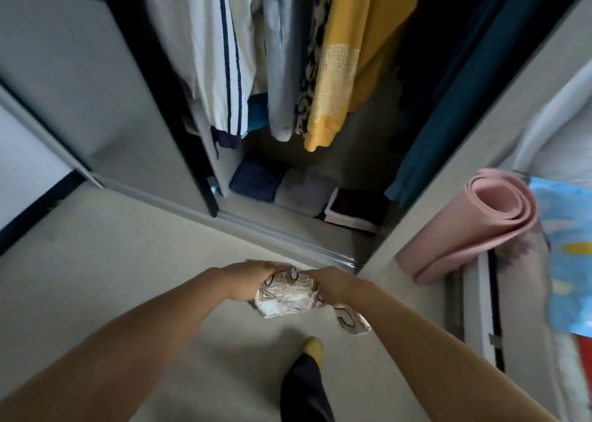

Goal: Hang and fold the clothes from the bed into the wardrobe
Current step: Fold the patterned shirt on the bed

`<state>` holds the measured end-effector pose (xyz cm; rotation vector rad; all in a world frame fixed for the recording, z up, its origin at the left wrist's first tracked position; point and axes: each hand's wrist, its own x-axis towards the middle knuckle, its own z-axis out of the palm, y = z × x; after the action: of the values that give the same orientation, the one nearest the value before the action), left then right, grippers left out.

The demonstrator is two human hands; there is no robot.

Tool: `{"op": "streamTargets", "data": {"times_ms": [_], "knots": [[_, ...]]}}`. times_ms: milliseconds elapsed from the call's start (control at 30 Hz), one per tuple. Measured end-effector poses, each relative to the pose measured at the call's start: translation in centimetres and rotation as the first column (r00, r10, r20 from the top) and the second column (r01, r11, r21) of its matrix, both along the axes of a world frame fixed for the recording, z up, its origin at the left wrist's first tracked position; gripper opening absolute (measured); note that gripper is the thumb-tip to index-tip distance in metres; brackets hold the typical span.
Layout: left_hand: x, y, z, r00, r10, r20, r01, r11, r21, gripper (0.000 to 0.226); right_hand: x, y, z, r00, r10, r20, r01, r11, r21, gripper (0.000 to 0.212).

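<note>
I hold a small folded garment (285,296), white with dark line patterns, in front of the open wardrobe (288,226). My left hand (248,279) grips its left side and my right hand (333,285) grips its right side; a loose end hangs below my right wrist. Inside the wardrobe hang a white striped top (217,53), a grey garment (282,69), a patterned one and a yellow garment (339,69). Folded piles lie on the wardrobe floor: dark blue (254,181), grey (304,191) and dark red (355,208).
A grey sliding door (80,85) stands at the left. A teal garment (448,101) hangs at the wardrobe's right side. A rolled pink mat (474,226) leans by the bed (563,255) at the right. My foot in a yellow-toed shoe (312,360) is on the pale floor.
</note>
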<state>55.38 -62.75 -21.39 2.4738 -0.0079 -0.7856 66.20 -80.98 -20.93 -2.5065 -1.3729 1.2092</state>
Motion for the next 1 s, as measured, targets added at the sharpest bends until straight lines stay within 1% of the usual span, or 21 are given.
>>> {"op": "streamTargets", "data": {"times_ms": [67,133,233,333,367,433,467,533,567,633,667,700,767,800,833,867,900,967,1000], "knots": [[2.3,0.9,-2.0,0.999,0.002,-0.039,-0.001,1.0,0.012,0.083,2.3,0.5,-1.7,1.0,0.001,-0.011,-0.002,0.999,-0.037,0.061],[5.4,1.7,-3.9,0.998,0.005,-0.07,-0.003,1.0,0.031,0.086,5.3,1.2,-4.0,0.999,-0.019,-0.05,0.016,0.998,-0.055,0.059],[9.9,3.0,-6.5,0.995,0.008,-0.096,-0.008,1.0,-0.001,0.083,10.0,2.7,-7.5,0.994,-0.065,-0.091,0.057,0.995,-0.087,0.061],[15.4,5.2,-11.3,0.996,0.004,-0.092,-0.01,0.998,-0.065,0.088,15.3,4.6,-11.5,0.992,-0.08,-0.101,0.07,0.993,-0.094,0.06],[17.4,5.9,-13.8,0.996,-0.011,-0.092,0.003,0.996,-0.084,0.09,17.3,5.2,-13.2,0.992,-0.075,-0.105,0.065,0.993,-0.098,0.059],[21.3,7.0,-18.0,0.995,-0.022,-0.1,0.015,0.997,-0.074,0.09,21.2,6.5,-17.1,0.995,-0.059,-0.085,0.049,0.992,-0.118,0.055],[22.7,7.5,-19.7,0.994,0.011,-0.105,-0.018,0.997,-0.069,0.084,22.7,6.9,-18.3,0.996,-0.054,-0.073,0.042,0.988,-0.148,0.052],[27.3,8.5,-24.0,0.988,0.125,-0.089,-0.13,0.99,-0.059,0.061,27.0,8.0,-21.9,0.997,-0.063,-0.038,0.055,0.982,-0.178,0.043],[29.7,8.9,-25.9,0.982,0.18,-0.056,-0.182,0.982,-0.049,0.054,29.2,8.4,-23.1,0.994,-0.106,-0.006,0.104,0.983,-0.154,0.041],[35.9,9.4,-29.6,0.977,0.206,0.055,-0.206,0.978,-0.02,0.049,34.8,9.1,-25.6,0.969,-0.217,0.121,0.225,0.973,-0.055,0.041],[38.8,9.5,-30.7,0.973,0.2,0.12,-0.202,0.979,0.011,0.05,37.6,9.3,-26.1,0.946,-0.242,0.213,0.252,0.967,-0.022,0.04],[41.9,9.5,-31.8,0.965,0.195,0.177,-0.208,0.976,0.062,0.057,40.5,9.5,-27.1,0.912,-0.25,0.327,0.261,0.965,0.009,0.039],[46.5,9.1,-32.5,0.927,0.109,0.359,-0.186,0.964,0.189,0.07,45.5,9.6,-28.5,0.827,-0.265,0.496,0.286,0.958,0.035,0.04],[49.1,8.8,-34.5,0.894,0.057,0.444,-0.179,0.955,0.238,0.071,48.1,9.5,-29.9,0.783,-0.308,0.54,0.317,0.945,0.08,0.042],[51.3,8.3,-36.3,0.863,0.024,0.505,-0.19,0.941,0.28,0.071,50.1,9.0,-31.0,0.756,-0.366,0.542,0.348,0.927,0.141,0.043],[52.8,7.8,-37.5,0.843,0.005,0.537,-0.198,0.933,0.301,0.074,51.5,8.4,-31.9,0.751,-0.411,0.516,0.367,0.91,0.19,0.044],[54.2,7.0,-38.9,0.837,-0.003,0.547,-0.204,0.926,0.317,0.078,52.3,7.6,-33.2,0.743,-0.421,0.52,0.368,0.906,0.208,0.045],[56.0,4.9,-43.1,0.852,-0.033,0.522,-0.167,0.928,0.332,0.077,52.9,5.0,-37.6,0.71,-0.383,0.591,0.37,0.917,0.15,0.047],[56.1,3.8,-45.9,0.867,-0.057,0.496,-0.125,0.937,0.325,0.073,52.6,3.8,-40.2,0.702,-0.386,0.599,0.408,0.907,0.108,0.048]]}}
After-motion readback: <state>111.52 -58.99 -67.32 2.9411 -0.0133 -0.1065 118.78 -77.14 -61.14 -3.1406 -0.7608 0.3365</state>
